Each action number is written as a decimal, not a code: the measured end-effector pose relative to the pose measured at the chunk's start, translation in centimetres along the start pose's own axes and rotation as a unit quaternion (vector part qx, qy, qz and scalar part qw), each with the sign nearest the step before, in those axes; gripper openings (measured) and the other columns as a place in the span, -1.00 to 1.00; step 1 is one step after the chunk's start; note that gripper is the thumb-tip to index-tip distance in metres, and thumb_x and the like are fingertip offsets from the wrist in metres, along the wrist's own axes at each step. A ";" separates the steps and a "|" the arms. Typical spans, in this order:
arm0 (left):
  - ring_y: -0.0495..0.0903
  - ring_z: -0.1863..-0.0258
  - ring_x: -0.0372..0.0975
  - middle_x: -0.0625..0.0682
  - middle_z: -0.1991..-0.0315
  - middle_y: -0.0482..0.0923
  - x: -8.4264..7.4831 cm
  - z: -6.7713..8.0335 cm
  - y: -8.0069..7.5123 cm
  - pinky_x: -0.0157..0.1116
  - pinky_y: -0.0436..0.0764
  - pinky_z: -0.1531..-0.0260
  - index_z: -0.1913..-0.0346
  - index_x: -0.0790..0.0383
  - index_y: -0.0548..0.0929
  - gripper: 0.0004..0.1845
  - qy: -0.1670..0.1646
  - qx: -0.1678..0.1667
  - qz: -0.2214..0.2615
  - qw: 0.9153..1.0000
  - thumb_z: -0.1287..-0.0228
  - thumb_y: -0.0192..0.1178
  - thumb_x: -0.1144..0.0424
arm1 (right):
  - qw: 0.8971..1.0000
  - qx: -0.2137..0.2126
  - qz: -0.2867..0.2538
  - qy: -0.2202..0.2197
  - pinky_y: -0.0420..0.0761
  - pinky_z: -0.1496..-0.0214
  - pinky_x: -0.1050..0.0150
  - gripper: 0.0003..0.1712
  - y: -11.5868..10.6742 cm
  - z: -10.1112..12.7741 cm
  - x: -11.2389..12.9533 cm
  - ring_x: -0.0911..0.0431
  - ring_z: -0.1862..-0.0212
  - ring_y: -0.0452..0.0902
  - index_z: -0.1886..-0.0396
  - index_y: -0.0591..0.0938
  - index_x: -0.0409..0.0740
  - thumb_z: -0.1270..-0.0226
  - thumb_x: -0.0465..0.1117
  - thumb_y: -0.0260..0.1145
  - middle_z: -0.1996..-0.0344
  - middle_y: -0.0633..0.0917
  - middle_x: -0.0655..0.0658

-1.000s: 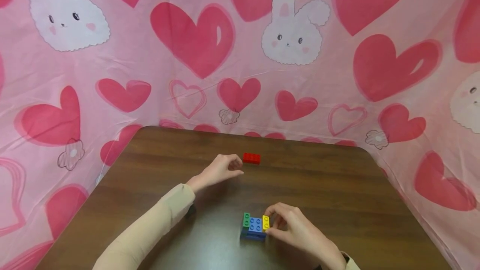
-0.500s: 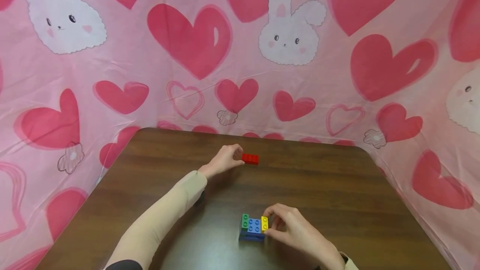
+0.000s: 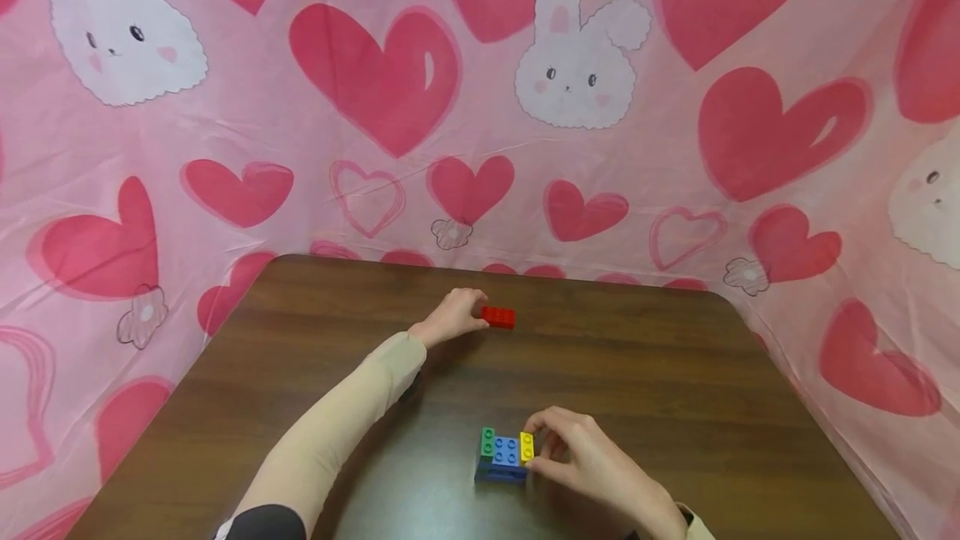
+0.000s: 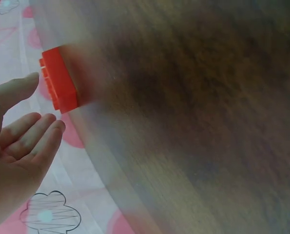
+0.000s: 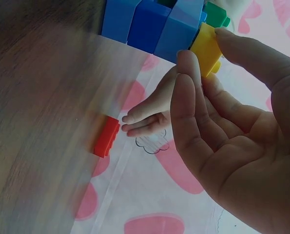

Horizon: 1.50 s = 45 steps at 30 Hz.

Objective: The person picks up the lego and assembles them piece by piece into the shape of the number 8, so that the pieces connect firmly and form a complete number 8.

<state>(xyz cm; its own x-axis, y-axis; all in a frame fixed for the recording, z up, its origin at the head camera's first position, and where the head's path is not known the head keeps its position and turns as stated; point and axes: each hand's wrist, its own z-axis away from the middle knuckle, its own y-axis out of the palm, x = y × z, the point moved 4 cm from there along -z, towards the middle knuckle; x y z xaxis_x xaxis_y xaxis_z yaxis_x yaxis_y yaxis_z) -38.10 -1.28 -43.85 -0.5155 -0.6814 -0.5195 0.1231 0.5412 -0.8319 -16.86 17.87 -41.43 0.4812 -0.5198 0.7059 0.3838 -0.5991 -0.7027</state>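
Observation:
Far back on the table lies a red toy building brick (image 3: 499, 317) with studs on top. My left hand (image 3: 452, 315) has reached the brick's left end; in the left wrist view the red brick (image 4: 64, 83) sits just past the parted thumb and fingertips. Closer to me stands a stack of blue bricks (image 3: 506, 451), in lighter and darker blue. A small green brick (image 3: 487, 443) tops its left end and a small yellow brick (image 3: 527, 447) its right end. My right hand (image 3: 596, 465) pinches the yellow brick (image 5: 206, 49) between thumb and fingers.
The dark wooden table (image 3: 645, 365) has rounded far corners. Behind and around it hangs a pink cloth (image 3: 675, 148) printed with hearts and rabbits. My left forearm in its beige sleeve (image 3: 337, 432) stretches across the table's left half.
My left hand has moved forward and slightly right, up to the end of the red brick. The right hand stays at the stack, holding the yellow brick. The view has shifted a little.

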 end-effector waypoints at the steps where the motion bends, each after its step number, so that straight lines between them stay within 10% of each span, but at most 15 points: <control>1: 0.64 -0.03 0.05 0.25 -0.02 0.69 0.0 -0.1 0.0 -0.05 0.59 -0.17 -0.08 0.43 0.62 -0.54 0.000 0.000 -0.004 1.000 -0.15 0.42 0.28 | 1.000 0.000 0.000 -0.001 0.65 0.31 0.46 -0.68 0.0 0.0 0.0 0.45 0.36 0.53 0.08 0.59 -0.14 -0.24 -0.16 0.45 0.20 0.69 -0.10; 45: 0.65 0.17 -0.05 0.21 0.15 0.73 1.1 -1.5 1.3 -0.10 0.63 -0.01 0.05 0.40 0.68 -0.70 -0.004 0.024 -0.041 0.999 -0.15 0.38 0.37 | 1.000 -0.005 -0.008 0.003 0.65 0.30 0.46 -0.68 0.0 0.1 0.0 0.44 0.35 0.54 0.06 0.59 -0.13 -0.26 -0.15 0.44 0.17 0.69 -0.11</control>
<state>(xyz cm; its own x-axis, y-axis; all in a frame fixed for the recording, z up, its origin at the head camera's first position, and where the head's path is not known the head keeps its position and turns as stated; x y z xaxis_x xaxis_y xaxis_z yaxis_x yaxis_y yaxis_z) -39.79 -0.62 -45.18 -0.5188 -0.7260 -0.4513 0.1217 0.4599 -0.8796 -16.79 17.94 -41.39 0.4700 -0.5132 0.7181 0.3833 -0.6142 -0.6898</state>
